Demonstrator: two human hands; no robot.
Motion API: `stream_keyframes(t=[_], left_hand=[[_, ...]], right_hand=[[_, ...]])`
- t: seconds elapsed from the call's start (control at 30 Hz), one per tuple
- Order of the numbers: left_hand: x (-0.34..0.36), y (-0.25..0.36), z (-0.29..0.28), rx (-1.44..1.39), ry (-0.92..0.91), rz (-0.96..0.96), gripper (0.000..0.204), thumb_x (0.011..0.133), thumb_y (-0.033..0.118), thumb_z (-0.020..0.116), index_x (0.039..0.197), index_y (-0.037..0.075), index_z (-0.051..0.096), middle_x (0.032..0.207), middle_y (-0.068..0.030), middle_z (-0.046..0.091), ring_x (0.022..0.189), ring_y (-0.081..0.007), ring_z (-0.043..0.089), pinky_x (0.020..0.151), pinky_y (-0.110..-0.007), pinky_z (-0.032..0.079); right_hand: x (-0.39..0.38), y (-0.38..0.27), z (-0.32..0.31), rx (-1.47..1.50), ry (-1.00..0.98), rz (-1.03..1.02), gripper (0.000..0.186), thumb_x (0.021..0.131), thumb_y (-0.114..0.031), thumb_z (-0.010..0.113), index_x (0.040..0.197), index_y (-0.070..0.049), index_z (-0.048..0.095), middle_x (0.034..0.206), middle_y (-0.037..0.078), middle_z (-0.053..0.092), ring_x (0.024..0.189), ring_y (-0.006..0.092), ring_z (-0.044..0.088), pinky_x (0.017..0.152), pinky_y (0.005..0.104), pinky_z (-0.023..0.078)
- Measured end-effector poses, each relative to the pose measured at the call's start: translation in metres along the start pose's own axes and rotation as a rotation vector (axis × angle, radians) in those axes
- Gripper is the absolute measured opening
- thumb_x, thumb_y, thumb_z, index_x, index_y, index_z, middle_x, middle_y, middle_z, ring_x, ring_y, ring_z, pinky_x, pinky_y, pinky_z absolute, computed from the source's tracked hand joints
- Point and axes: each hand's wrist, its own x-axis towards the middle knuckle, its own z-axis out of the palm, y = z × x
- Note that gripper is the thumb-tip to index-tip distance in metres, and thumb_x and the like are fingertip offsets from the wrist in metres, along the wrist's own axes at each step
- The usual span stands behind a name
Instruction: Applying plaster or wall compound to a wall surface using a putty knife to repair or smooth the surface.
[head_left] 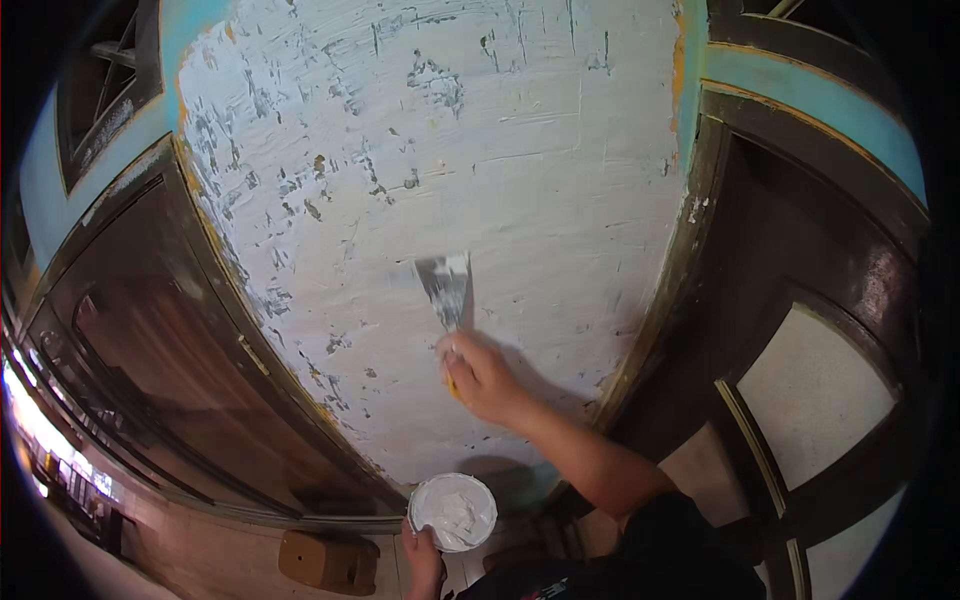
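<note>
My right hand (480, 375) grips a putty knife (445, 290) by its yellow handle. The metal blade, smeared with white, lies at the middle of a patchy wall (545, 200) coated in rough white filler with grey flecks showing through. Low in the view, my left hand (423, 560) holds a round white tub (455, 510) of thick white paste, with my thumb over its rim.
Dark brown wooden doors (130, 360) (760, 230) with worn frames flank the wall, among turquoise paint. A brown stool (325, 560) stands on the tiled floor (470, 570) at lower left. A bright opening (40, 420) shows at far left.
</note>
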Motion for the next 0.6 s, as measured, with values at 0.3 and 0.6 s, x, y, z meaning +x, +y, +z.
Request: stream_keyframes(t=[0.3,0.6], left_hand=[[0.002,-0.015,-0.031,-0.031,0.010,-0.064,0.045,0.085,0.002,0.040,0.130,0.000,0.041,0.122,-0.0146,0.051,0.110,-0.0236,0.051,0.096,-0.035,0.040],[0.014,-0.001,0.010,0.023,-0.041,-0.036,0.047,0.088,0.006,0.044,0.134,-0.001,0.038,0.123,-0.0140,0.050,0.107,-0.0219,0.049,0.093,-0.031,0.039]], right_hand=[[-0.069,-0.002,-0.023,-0.006,-0.069,-0.054,0.011,0.089,-0.004,0.043,0.089,-0.002,0.054,0.069,0.009,0.057,0.062,0.0195,0.057,0.060,0.0323,0.046],[-0.142,0.092,-0.008,0.238,0.115,0.342,0.015,0.086,-0.002,0.039,0.086,0.000,0.054,0.068,0.004,0.052,0.060,0.0133,0.046,0.056,0.0300,0.040]])
